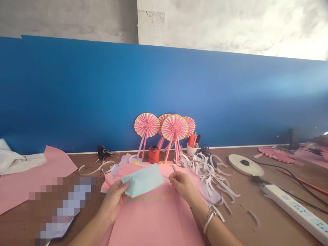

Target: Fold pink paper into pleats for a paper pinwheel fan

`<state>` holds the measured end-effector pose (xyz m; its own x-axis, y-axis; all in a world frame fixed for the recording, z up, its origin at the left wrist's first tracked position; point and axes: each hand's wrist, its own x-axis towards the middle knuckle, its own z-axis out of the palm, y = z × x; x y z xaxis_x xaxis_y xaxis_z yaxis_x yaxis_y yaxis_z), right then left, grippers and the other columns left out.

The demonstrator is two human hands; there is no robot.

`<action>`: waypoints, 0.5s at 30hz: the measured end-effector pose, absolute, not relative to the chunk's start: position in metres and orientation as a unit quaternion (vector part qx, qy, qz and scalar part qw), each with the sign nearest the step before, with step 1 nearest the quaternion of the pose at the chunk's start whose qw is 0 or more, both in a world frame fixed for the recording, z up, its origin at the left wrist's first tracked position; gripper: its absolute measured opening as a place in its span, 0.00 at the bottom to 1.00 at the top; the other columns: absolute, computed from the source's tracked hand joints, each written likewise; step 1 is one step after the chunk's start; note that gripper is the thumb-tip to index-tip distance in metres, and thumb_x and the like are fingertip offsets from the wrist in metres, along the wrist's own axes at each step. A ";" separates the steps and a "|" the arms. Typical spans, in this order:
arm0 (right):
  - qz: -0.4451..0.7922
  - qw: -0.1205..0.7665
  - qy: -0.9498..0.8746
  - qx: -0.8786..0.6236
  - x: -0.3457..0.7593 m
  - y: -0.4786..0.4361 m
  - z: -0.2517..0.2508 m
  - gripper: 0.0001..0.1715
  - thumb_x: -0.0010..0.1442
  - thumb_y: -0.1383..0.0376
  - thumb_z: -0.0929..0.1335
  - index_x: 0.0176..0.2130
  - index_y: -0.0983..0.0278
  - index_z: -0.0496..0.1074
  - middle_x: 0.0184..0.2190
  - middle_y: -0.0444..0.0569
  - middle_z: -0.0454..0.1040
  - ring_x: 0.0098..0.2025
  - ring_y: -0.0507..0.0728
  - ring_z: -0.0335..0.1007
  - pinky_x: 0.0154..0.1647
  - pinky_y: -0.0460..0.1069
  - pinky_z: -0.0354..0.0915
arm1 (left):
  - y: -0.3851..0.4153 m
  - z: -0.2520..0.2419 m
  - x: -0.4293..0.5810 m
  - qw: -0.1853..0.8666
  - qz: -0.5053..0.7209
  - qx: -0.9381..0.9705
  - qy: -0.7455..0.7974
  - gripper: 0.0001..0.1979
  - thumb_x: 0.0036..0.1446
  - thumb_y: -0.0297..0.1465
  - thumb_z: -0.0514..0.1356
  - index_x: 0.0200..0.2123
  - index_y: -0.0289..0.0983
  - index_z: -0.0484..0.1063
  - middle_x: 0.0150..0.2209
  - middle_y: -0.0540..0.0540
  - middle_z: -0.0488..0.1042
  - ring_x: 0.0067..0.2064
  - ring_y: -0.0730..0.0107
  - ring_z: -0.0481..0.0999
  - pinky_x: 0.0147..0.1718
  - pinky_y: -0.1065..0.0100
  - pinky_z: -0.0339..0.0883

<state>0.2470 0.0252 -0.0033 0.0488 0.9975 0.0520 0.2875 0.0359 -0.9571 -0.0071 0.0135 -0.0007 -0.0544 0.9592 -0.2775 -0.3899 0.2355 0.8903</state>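
My left hand (115, 194) grips the left end of a folded light blue paper (146, 179), thumb on top. To its right, my right hand (181, 184) is pinched, with slim tips poking out past the fingers; I cannot make out what kind of thing they belong to. Under both hands lie large pink paper sheets (156, 222), with a yellow and blue edge showing below the blue paper. Behind them stand several round pleated pink paper fans (147, 125) on pink strip handles. A red spool (154, 155) sits at their foot.
Curled white paper strips (205, 167) are heaped right of the sheets. Farther right are a round white lid (244, 164) and a power strip (297, 206) with cords. Keys (104, 152) and pink paper (38, 184) lie left. A blue panel (102, 89) closes the back.
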 end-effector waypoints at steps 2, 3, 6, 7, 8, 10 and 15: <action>0.366 0.423 -0.596 -0.576 0.251 0.026 -0.005 0.06 0.45 0.65 0.63 0.25 0.65 0.67 0.22 0.43 0.66 0.25 0.51 0.59 0.27 0.47 0.54 | 0.016 0.000 -0.010 0.615 0.557 0.278 0.484 0.12 0.46 0.24 0.63 0.38 0.35 0.71 0.40 0.44 0.79 0.41 0.61 0.78 0.32 0.69 0.74; 0.365 0.407 -0.605 -0.579 0.252 0.026 -0.004 0.06 0.45 0.65 0.63 0.25 0.65 0.68 0.22 0.44 0.66 0.25 0.51 0.58 0.27 0.47 0.54 | 0.017 0.000 -0.011 0.609 0.567 0.265 0.487 0.11 0.48 0.23 0.62 0.38 0.35 0.71 0.40 0.44 0.79 0.42 0.62 0.78 0.32 0.69 0.74; 0.389 0.350 -0.631 -0.573 0.256 0.023 0.001 0.09 0.47 0.65 0.62 0.27 0.66 0.70 0.22 0.43 0.66 0.24 0.51 0.58 0.26 0.47 0.54 | 0.020 0.000 -0.013 0.587 0.600 0.223 0.495 0.09 0.51 0.20 0.59 0.37 0.36 0.71 0.42 0.44 0.78 0.44 0.63 0.77 0.37 0.68 0.74; 0.393 0.330 -0.644 -0.568 0.258 0.022 0.003 0.10 0.49 0.65 0.62 0.28 0.66 0.71 0.22 0.43 0.67 0.25 0.51 0.58 0.27 0.47 0.54 | 0.020 0.000 -0.013 0.583 0.608 0.214 0.494 0.09 0.52 0.20 0.58 0.36 0.36 0.71 0.42 0.44 0.78 0.45 0.64 0.77 0.39 0.67 0.74; 0.396 0.308 -0.658 -0.562 0.259 0.020 0.005 0.10 0.50 0.65 0.62 0.28 0.66 0.72 0.23 0.44 0.67 0.25 0.51 0.58 0.27 0.46 0.54 | 0.019 0.000 -0.013 0.582 0.614 0.209 0.490 0.09 0.53 0.20 0.57 0.36 0.36 0.71 0.42 0.44 0.78 0.46 0.64 0.77 0.41 0.66 0.74; 0.395 0.267 -0.681 -0.556 0.261 0.017 0.007 0.10 0.52 0.65 0.63 0.29 0.66 0.73 0.24 0.44 0.68 0.27 0.51 0.59 0.28 0.46 0.55 | 0.017 0.001 -0.011 0.589 0.621 0.217 0.469 0.07 0.55 0.20 0.56 0.33 0.36 0.70 0.41 0.45 0.78 0.46 0.65 0.76 0.45 0.65 0.72; 0.380 0.200 -0.709 -0.559 0.263 0.013 0.006 0.13 0.53 0.67 0.65 0.40 0.64 0.72 0.25 0.42 0.67 0.26 0.50 0.58 0.24 0.44 0.52 | 0.006 0.008 -0.004 0.614 0.548 0.257 0.506 0.04 0.56 0.26 0.57 0.29 0.34 0.68 0.33 0.42 0.78 0.38 0.66 0.79 0.42 0.67 0.72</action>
